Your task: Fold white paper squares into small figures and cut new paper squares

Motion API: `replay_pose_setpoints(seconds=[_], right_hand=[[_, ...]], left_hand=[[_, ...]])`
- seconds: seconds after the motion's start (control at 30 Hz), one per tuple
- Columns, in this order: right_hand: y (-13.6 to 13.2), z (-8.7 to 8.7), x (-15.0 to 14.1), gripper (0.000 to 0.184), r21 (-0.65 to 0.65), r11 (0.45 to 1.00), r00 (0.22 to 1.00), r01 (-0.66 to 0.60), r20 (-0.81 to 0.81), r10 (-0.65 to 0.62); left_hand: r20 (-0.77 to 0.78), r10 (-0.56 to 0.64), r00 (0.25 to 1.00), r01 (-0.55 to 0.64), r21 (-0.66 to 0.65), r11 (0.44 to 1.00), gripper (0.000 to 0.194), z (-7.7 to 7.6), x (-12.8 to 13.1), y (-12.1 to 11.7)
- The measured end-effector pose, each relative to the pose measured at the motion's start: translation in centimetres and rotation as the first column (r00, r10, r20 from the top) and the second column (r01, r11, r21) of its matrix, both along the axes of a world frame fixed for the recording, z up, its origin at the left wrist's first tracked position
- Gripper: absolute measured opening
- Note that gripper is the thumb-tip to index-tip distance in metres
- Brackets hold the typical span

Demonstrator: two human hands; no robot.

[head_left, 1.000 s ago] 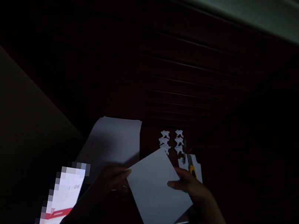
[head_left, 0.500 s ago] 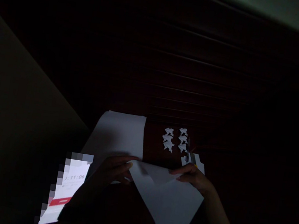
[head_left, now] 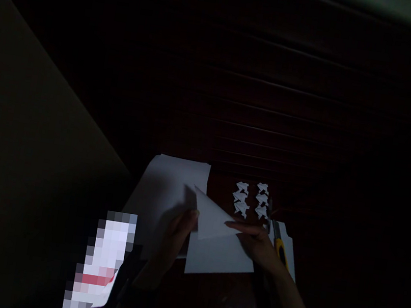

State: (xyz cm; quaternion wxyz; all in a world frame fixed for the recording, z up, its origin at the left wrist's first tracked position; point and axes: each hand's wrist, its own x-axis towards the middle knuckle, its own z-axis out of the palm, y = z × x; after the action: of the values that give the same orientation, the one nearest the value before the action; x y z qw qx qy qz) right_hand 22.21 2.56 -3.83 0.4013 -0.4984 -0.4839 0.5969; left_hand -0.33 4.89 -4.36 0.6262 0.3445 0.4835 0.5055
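A white sheet of paper [head_left: 221,256] lies between my two hands, with one corner folded over into a triangular flap. My left hand [head_left: 181,225] grips its left edge, thumb at the paper's side. On the right, my right hand [head_left: 254,238] holds the folded edge, its index finger stretched along the flap. Beneath and behind my left hand is a stack of white paper [head_left: 170,185]. Beyond the sheet stand several small folded paper figures [head_left: 241,198] in two columns.
A yellow utility knife [head_left: 280,250] rests on white paper pieces [head_left: 293,252] beside my right wrist. A lit, partly pixelated screen [head_left: 104,262] is at lower left. The dark table [head_left: 214,299] reflects light near its front edge. A pale wall [head_left: 21,121] rises at left.
The folded sheet has turned, so its long fold now slopes down to the right and its lower edge lies nearly level. My left hand has shifted to its left side. The view has moved slightly.
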Motion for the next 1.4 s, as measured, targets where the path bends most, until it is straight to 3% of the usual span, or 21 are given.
replay_pose_setpoints(seconds=[0.1, 0.17, 0.27, 0.33, 0.47, 0.57, 0.73, 0.93, 1.07, 1.27, 1.4], right_hand=[[-0.3, 1.1, -1.2, 0.027, 0.116, 0.98, 0.985, -0.162, -0.032, 0.167], [-0.6, 1.9, -1.4, 0.032, 0.107, 0.96, 0.963, -0.259, -0.054, 0.265], [-1.1, 2.8, -0.6, 0.073, 0.005, 0.935, 0.923, -0.356, -0.153, 0.352], [-1.2, 3.1, -0.1, 0.086, -0.028, 0.956, 0.923, -0.292, -0.271, 0.274], [-0.8, 2.7, -0.8, 0.068, -0.084, 0.991, 0.91, -0.106, -0.411, 0.062], [-0.3, 1.7, -2.5, 0.069, -0.114, 0.993, 0.922, -0.022, -0.386, -0.024], [0.1, -0.4, -4.2, 0.071, -0.094, 0.983, 0.926, 0.156, -0.331, -0.179], [-0.4, -1.0, -4.5, 0.075, -0.066, 0.995, 0.942, 0.079, -0.323, -0.096], [-0.3, -1.5, -4.9, 0.076, -0.022, 0.992, 0.955, 0.128, -0.268, -0.129], [0.1, -1.9, -4.9, 0.064, 0.035, 0.978, 0.959, 0.207, -0.207, -0.196], [0.4, -1.8, -4.6, 0.06, 0.057, 0.947, 0.933, 0.317, -0.195, -0.301]], left_hand=[[-0.134, -0.123, 0.983, 0.126, 0.011, 0.992, 0.033, -0.3, -0.1, -0.2], [-0.16, -0.152, 0.975, 0.153, -0.006, 0.988, 0.036, -0.3, -0.1, -0.2], [-0.144, -0.179, 0.973, 0.179, -0.013, 0.984, 0.038, -0.3, 0.0, -0.2], [-0.145, -0.251, 0.957, 0.252, -0.015, 0.968, 0.036, -0.2, 0.2, -0.4], [-0.166, -0.45, 0.878, 0.452, -0.027, 0.892, 0.035, -0.2, 0.8, -1.1], [-0.267, -0.519, 0.812, 0.547, 0.035, 0.837, 0.036, -0.4, 1.8, -1.5], [-0.461, -0.406, 0.789, 0.511, 0.125, 0.85, 0.032, -1.4, 2.9, -1.6], [-0.557, -0.21, 0.803, 0.355, 0.166, 0.92, 0.028, -2.3, 2.8, -1.1], [-0.59, -0.112, 0.799, 0.284, 0.206, 0.937, 0.029, -2.0, 2.8, -0.8], [-0.581, -0.095, 0.808, 0.254, 0.198, 0.947, 0.022, -2.0, 2.8, -0.8], [-0.571, -0.151, 0.807, 0.284, 0.152, 0.947, 0.041, -2.2, 2.8, -0.9]])
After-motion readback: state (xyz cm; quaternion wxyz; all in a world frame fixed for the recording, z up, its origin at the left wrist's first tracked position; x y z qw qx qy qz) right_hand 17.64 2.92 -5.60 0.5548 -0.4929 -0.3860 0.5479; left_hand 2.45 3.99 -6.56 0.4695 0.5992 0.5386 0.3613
